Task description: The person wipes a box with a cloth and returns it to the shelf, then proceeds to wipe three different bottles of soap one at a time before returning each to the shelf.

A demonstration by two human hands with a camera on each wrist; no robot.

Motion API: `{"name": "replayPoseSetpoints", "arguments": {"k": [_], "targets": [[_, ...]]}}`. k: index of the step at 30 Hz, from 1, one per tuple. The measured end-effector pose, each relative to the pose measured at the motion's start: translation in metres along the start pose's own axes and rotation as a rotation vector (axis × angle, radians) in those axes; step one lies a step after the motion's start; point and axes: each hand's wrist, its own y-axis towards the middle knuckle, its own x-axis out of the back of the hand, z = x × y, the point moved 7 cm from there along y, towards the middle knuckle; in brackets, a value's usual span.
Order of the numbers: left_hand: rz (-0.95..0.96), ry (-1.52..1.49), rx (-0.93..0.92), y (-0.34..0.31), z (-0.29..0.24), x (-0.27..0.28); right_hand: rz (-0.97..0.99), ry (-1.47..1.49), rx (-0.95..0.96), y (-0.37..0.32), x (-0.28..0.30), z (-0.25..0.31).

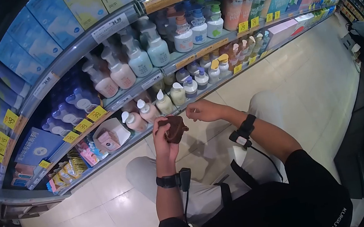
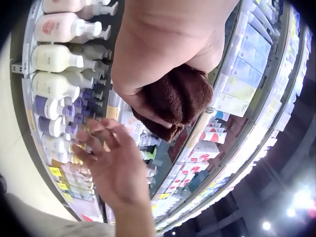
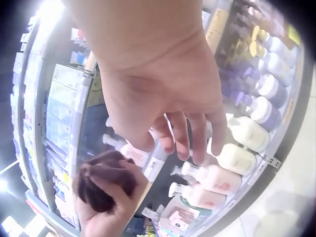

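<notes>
A dark brown plush cloth (image 1: pixel 176 128), bunched into a ball, sits in my left hand (image 1: pixel 161 141), in front of the bottom shelf. In the left wrist view the fingers curl round the cloth (image 2: pixel 180 94), and its folds and one loose corner show. My right hand (image 1: pixel 205 110) hovers just to the right of it, holding nothing. Seen from the right wrist, the fingers of the right hand (image 3: pixel 165 98) hang loosely bent, apart from the cloth. Nearest to both hands are pump bottles with white tops (image 1: pixel 149 110) on the bottom shelf.
Shelves of pump bottles (image 1: pixel 158 50) and blue boxes (image 1: pixel 55 19) curve across the front. Price rails with yellow tags (image 1: pixel 83 125) edge them. A white bin with pink boxes (image 1: pixel 108 139) stands low at left. Pale tiled floor (image 1: pixel 98 219) lies below; dark racks rise at right.
</notes>
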Motion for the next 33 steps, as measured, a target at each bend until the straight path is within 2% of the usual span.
{"name": "replayPoseSetpoints", "arguments": {"k": [2, 5, 8, 9, 11, 12, 14, 15, 18, 22, 27, 29, 31, 33], "targets": [[-0.089, -0.064, 0.063, 0.01, 0.002, 0.001, -0.141, -0.031, 0.146, 0.003, 0.024, 0.019], [-0.099, -0.059, 0.006, 0.014, -0.024, -0.041, -0.347, -0.085, 0.255, 0.016, 0.069, 0.047], [-0.027, 0.128, -0.174, 0.032, -0.052, -0.058, -0.628, -0.146, 0.287, 0.051, 0.119, 0.075], [0.003, 0.144, -0.203, 0.043, -0.054, -0.051, -0.709, -0.192, 0.333, 0.063, 0.129, 0.083], [-0.003, 0.106, -0.132, 0.058, -0.047, -0.024, -0.874, -0.282, 0.436, 0.091, 0.146, 0.099], [0.0, 0.088, -0.096, 0.065, -0.046, -0.018, -0.894, -0.259, 0.436, 0.106, 0.15, 0.1], [-0.058, 0.086, -0.08, 0.071, -0.041, -0.006, -0.93, -0.208, 0.399, 0.128, 0.153, 0.094], [-0.07, 0.09, -0.079, 0.066, -0.045, -0.02, -0.947, -0.207, 0.413, 0.135, 0.151, 0.095], [-0.052, -0.018, -0.066, 0.06, -0.052, -0.03, -0.939, -0.247, 0.283, 0.154, 0.147, 0.083], [-0.087, -0.022, -0.14, 0.036, -0.045, -0.03, -0.965, -0.132, 0.36, 0.148, 0.151, 0.081], [-0.059, -0.006, -0.211, 0.029, -0.045, -0.023, -1.032, -0.056, 0.596, 0.09, 0.142, 0.102], [-0.034, 0.0, -0.246, 0.03, -0.045, -0.02, -0.972, 0.072, 0.675, 0.064, 0.145, 0.114], [-0.105, 0.071, -0.291, 0.029, -0.049, -0.02, -0.857, 0.255, 0.709, 0.031, 0.139, 0.126], [-0.153, 0.107, -0.31, 0.039, -0.047, -0.017, -0.676, 0.535, 0.618, 0.014, 0.128, 0.111]]}}
